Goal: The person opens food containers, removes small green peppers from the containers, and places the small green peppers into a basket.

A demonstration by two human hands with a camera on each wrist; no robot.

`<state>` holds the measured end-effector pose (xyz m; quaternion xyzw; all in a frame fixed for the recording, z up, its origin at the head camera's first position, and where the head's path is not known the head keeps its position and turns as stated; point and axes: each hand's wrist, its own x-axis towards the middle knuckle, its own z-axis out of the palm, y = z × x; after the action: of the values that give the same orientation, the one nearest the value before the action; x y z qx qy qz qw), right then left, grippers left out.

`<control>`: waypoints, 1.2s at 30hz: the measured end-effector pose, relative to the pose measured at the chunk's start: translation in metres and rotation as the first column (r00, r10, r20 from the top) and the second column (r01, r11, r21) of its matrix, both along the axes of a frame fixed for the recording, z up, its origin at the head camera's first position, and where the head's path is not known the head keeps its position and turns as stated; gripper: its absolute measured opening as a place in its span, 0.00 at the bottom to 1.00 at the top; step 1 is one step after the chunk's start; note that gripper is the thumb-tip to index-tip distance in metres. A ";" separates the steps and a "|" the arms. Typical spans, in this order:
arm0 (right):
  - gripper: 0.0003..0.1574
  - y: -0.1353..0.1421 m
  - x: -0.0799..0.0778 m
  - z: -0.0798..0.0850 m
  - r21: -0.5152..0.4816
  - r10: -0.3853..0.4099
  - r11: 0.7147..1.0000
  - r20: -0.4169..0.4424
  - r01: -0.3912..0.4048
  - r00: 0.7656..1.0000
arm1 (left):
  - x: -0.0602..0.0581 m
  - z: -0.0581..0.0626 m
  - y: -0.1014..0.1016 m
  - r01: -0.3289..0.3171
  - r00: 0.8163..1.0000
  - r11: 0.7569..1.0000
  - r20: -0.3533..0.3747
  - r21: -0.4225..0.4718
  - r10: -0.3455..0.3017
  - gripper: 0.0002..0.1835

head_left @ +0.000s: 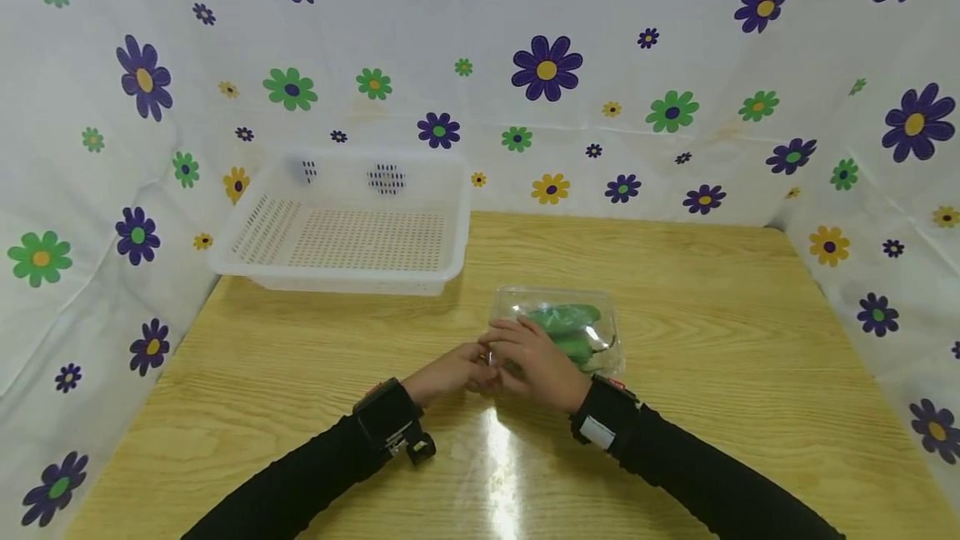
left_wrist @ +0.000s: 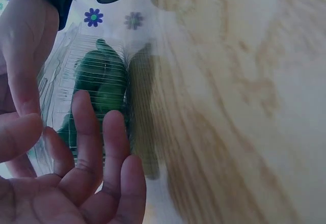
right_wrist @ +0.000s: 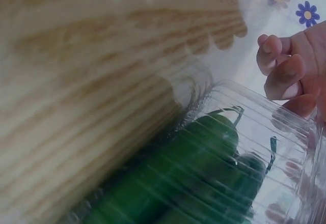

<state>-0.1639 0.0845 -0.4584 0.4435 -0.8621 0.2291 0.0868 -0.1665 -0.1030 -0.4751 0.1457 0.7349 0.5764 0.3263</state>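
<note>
A clear plastic clamshell box (head_left: pixel 517 297) with green peppers (head_left: pixel 564 319) inside lies on the table, in front of the person. Its lid appears closed. At the box's near-left edge my left hand (head_left: pixel 459 372) pinches the rim between thumb and forefinger; the other fingers (left_wrist: pixel 116 137) are half curled in the left wrist view. My right hand (head_left: pixel 542 365) reaches over the near-left part of the box, its fingers bent at the same edge beside the left hand. Ribbed plastic and pepper stems show in the right wrist view, where the peppers (right_wrist: pixel 173 168) lie side by side.
A white perforated plastic basket (head_left: pixel 337 282) stands at the back left of the wooden table (head_left: pixel 697 307). Flower-patterned cloth (head_left: pixel 480 23) hangs behind and along both sides. A glare streak lies on the table at the front.
</note>
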 end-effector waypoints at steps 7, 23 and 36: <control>0.13 0.000 -0.001 -0.004 -0.042 0.000 0.999 -0.024 -0.001 1.000 | 0.005 0.007 0.007 -0.001 0.999 0.998 -0.047 -0.064 -0.002 0.10; 0.15 -0.001 0.000 -0.003 -0.099 -0.009 0.995 0.078 0.017 0.997 | 0.010 0.011 0.012 0.009 0.998 0.992 -0.060 -0.124 -0.017 0.12; 0.17 -0.001 -0.007 0.002 -0.234 0.062 0.972 0.170 -0.021 0.983 | 0.015 0.009 0.012 -0.038 0.998 0.999 0.048 -0.034 0.039 0.10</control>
<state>-0.1711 0.0837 -0.4564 0.4265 -0.8243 0.3680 0.0563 -0.1514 -0.0912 -0.4664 0.1120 0.7387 0.5739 0.3353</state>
